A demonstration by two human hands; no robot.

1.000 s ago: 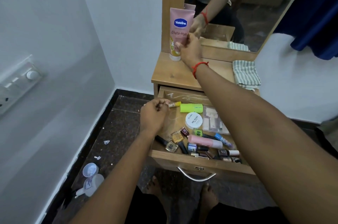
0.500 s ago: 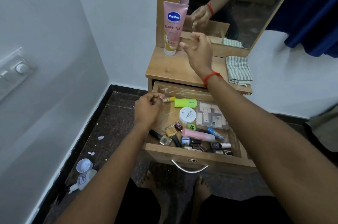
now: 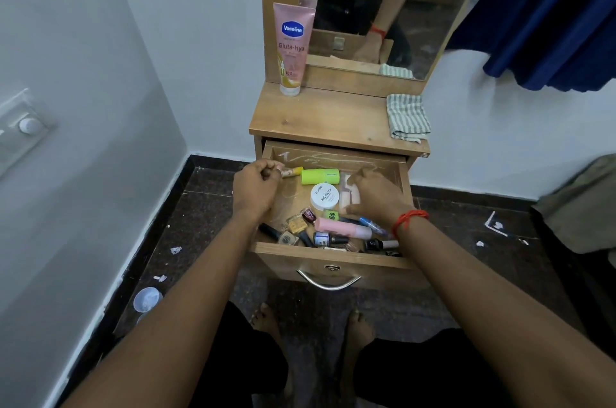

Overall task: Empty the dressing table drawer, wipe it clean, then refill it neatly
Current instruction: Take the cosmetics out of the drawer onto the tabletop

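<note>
The wooden drawer [image 3: 333, 261] is pulled open and holds several cosmetics: a lime-green tube [image 3: 320, 176], a white round jar [image 3: 325, 196], a pink bottle [image 3: 343, 228] and nail polish bottles [image 3: 296, 224]. My left hand [image 3: 255, 186] rests closed at the drawer's left side, fingers around the end of a small yellow stick [image 3: 293, 171]. My right hand [image 3: 375, 192] reaches down into the right side, fingers on a clear packet with pale pieces [image 3: 346, 194]. A pink Vaseline tube [image 3: 293, 47] stands upright on the dressing table top [image 3: 316, 121].
A striped folded cloth [image 3: 406, 117] lies on the right of the table top, under the mirror [image 3: 383, 7]. A blue garment [image 3: 550, 14] hangs at the right. Scraps and a small white cup [image 3: 146, 299] lie on the dark floor by the left wall.
My right hand let go of the Vaseline tube, left it standing on the table top, and came down into the drawer's right side. My left hand stayed at the yellow stick.
</note>
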